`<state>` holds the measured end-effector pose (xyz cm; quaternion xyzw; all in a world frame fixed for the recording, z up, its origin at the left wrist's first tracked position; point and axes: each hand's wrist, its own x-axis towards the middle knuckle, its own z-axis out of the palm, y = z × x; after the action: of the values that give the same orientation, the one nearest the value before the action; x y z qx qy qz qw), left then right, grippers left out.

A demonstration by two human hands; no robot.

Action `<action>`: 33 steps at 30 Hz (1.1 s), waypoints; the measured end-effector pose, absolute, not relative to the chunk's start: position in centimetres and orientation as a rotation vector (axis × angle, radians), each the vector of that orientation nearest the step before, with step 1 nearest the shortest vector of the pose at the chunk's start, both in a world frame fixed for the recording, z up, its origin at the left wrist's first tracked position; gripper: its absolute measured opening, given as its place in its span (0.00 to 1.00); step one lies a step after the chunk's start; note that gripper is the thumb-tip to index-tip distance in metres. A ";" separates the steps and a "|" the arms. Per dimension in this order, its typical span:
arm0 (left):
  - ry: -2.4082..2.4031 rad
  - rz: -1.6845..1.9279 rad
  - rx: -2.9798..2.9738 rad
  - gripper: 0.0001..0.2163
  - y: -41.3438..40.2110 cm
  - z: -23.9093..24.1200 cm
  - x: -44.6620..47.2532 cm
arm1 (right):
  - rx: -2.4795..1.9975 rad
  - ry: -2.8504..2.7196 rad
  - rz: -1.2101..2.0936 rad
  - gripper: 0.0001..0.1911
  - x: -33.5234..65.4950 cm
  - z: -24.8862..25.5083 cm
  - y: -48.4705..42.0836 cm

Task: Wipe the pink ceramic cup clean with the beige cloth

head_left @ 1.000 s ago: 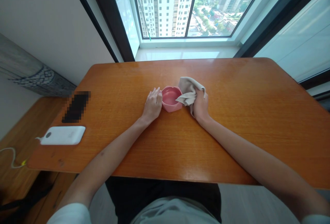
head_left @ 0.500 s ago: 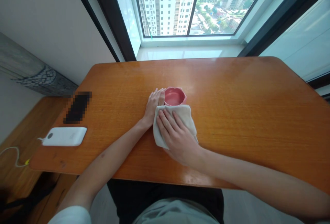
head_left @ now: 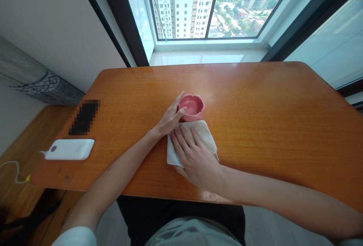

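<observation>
A small round pink bowl [head_left: 193, 114] with a notched rim, much like an ashtray, sits upright on the table. My left hand [head_left: 170, 116] grips its left side, thumb over the near rim and fingers along the outer wall. Right in front of the bowl lies a folded white cloth [head_left: 208, 137], flat on the wood. My right hand [head_left: 193, 155] rests palm down on this cloth, its fingers stretched out flat and pointing to the bowl. The bowl's left outer wall is partly hidden by my left hand.
The wooden table [head_left: 269, 125] has rounded corners. On its left side lie a white power bank [head_left: 70, 149] with a cable and a dark blurred-out object [head_left: 84, 118]. Beyond the far edge is a window [head_left: 210, 8]; a curtain [head_left: 42, 76] hangs at the left.
My left thumb has moved onto the bowl's near rim, where before the hand lay along its left side. The cloth and my right hand have slid slightly towards me, uncovering the bowl's front wall.
</observation>
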<state>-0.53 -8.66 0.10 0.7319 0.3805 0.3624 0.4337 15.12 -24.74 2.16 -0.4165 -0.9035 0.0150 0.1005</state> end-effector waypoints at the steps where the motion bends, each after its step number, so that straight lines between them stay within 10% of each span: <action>1: 0.906 0.871 1.848 0.37 -8.6 0.0 -0.7 | -1.234 -2.655 0.057 0.47 15.1 2.3 -24.7; 8: 0.927 0.832 1.992 0.42 -9.4 -0.5 0.0 | -1.094 -2.294 0.605 0.23 18.7 7.6 -19.5; 15: 0.970 0.855 1.927 0.34 -9.5 0.8 0.2 | -1.644 -1.857 -0.060 0.27 27.7 4.1 -10.3; 33: 1.706 0.346 2.482 0.31 -5.9 -0.3 -2.8 | -1.981 -2.176 0.033 0.40 29.5 -0.2 -8.1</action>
<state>-2.81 -5.94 -0.33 0.8175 0.5619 0.1140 0.0551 29.53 -8.13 -0.23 -0.6699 -0.7358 0.0112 0.0989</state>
